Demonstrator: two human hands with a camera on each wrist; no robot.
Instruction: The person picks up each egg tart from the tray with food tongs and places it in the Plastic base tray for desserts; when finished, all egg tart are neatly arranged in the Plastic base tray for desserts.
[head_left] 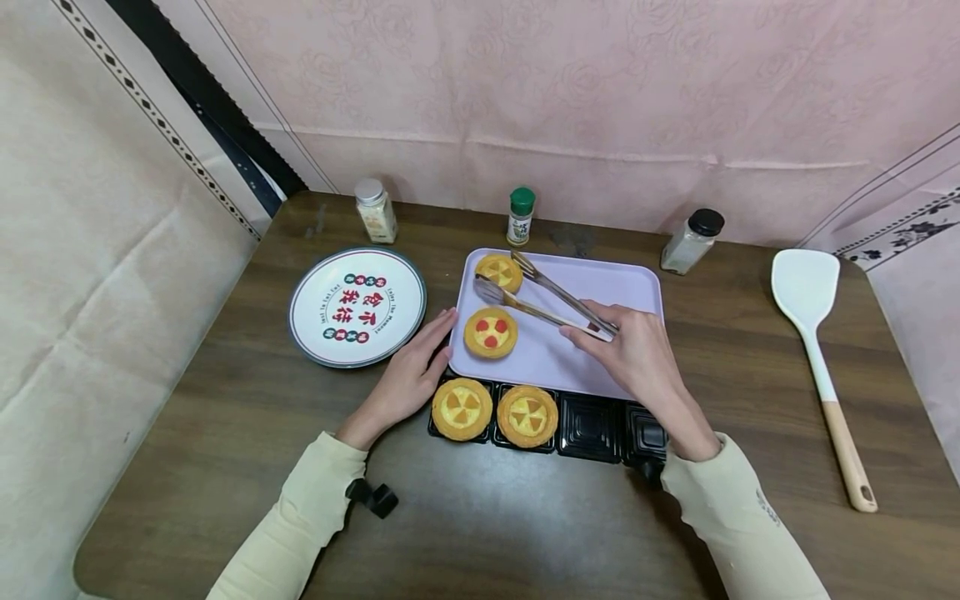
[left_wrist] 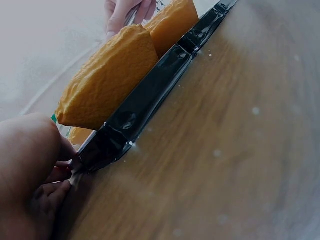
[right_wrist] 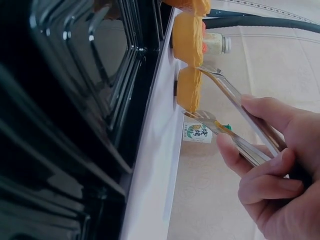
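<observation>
My right hand (head_left: 637, 346) holds metal tongs (head_left: 567, 297), their arms spread apart. The tong tips lie on either side of a round yellow tart (head_left: 491, 268) at the upper left of the lavender tray (head_left: 600, 279). In front of it on the tray is a tart with red spots (head_left: 491, 333). Straight fingers of my left hand (head_left: 412, 367) rest along the tray's left edge, thumb near its front corner. Two more tarts (head_left: 462, 409) sit in the left compartments of a black plastic tray (head_left: 590, 427), next to the lavender tray's front edge. Right of them, compartments are bare.
A white plate (head_left: 315, 308) with red lettering lies at left. Along the back stand a white-capped jar (head_left: 377, 215), a green-capped bottle (head_left: 520, 218) and a black-capped jar (head_left: 686, 246). A white spatula (head_left: 817, 346) with a wooden handle lies at right.
</observation>
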